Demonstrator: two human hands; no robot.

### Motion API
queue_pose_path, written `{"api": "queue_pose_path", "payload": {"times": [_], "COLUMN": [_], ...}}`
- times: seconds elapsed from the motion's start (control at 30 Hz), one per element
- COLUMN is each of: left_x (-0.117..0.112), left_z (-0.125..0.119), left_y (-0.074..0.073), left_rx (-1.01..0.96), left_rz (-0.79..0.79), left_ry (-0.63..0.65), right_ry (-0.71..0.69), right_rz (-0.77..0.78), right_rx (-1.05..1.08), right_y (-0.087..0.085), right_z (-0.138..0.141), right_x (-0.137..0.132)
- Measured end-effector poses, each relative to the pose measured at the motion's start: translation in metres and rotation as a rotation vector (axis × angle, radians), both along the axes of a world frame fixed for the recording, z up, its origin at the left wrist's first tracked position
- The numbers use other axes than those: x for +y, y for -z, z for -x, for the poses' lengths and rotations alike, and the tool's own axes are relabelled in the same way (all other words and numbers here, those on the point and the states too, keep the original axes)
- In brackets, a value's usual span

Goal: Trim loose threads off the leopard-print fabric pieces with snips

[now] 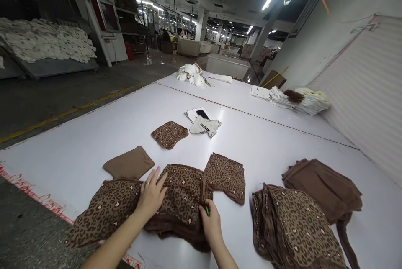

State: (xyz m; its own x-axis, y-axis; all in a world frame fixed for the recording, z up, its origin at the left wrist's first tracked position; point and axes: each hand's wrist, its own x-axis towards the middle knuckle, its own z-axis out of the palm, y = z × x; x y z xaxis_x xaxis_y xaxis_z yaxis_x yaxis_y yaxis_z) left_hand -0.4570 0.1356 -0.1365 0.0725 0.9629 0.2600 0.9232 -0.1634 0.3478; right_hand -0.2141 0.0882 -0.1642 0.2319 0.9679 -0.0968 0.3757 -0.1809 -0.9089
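Note:
A stack of brown leopard-print fabric pieces lies in front of me at the table's near edge. My left hand rests flat on its left side, fingers spread, overlapping another leopard-print piece on the left. At the stack's right edge my right hand is closed around a small green tool; most of it is hidden, so its kind is unclear. The fingers are close to the gathered edge of the fabric. Touching the stack's upper right is a smaller leopard-print piece. A plain brown piece lies at upper left.
At right stand a leopard-print pile and a plain brown pile. Ahead on the white table are a leopard-print piece and white cloths with a black item. Further white bundles lie near the wall.

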Motion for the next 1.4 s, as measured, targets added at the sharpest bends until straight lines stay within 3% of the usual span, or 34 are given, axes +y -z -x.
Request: {"api": "queue_pose_path", "payload": {"times": [0.07,0.17,0.3,0.4,0.53,0.67,0.87,1.2,1.4], "left_x": [-0.017,-0.046,-0.069,-0.073,-0.075,-0.08,-0.082,-0.091,-0.086], "left_z": [-0.017,-0.04,-0.052,-0.055,-0.061,-0.064,-0.059,-0.062,-0.067], "left_y": [0.004,0.024,0.05,0.046,0.035,0.046,0.056,0.054,0.05], "left_rx": [0.064,0.091,0.156,0.201,0.237,0.256,0.269,0.22,0.034], "left_rz": [-0.085,-0.088,-0.041,-0.039,-0.042,-0.031,-0.048,-0.075,0.025], "left_ry": [0.144,0.314,0.278,0.28,0.447,0.485,0.489,0.454,0.388], "right_ry": [0.012,-0.02,-0.051,-0.063,-0.091,-0.136,-0.132,-0.159,-0.163], "right_rz": [-0.06,-0.138,-0.085,-0.092,-0.171,-0.162,-0.135,-0.057,-0.037], "right_rx": [-0.018,-0.07,-0.183,-0.203,-0.179,-0.139,-0.101,-0.253,-0.242], "right_y": [0.004,0.006,0.012,0.015,0.007,0.007,0.024,0.018,0.032], "right_z": [-0.001,0.002,0.006,0.006,0.008,0.011,0.006,0.01,0.004], "right_x": [-0.006,-0.013,-0.015,-0.015,-0.019,-0.022,-0.022,-0.01,-0.001]}}
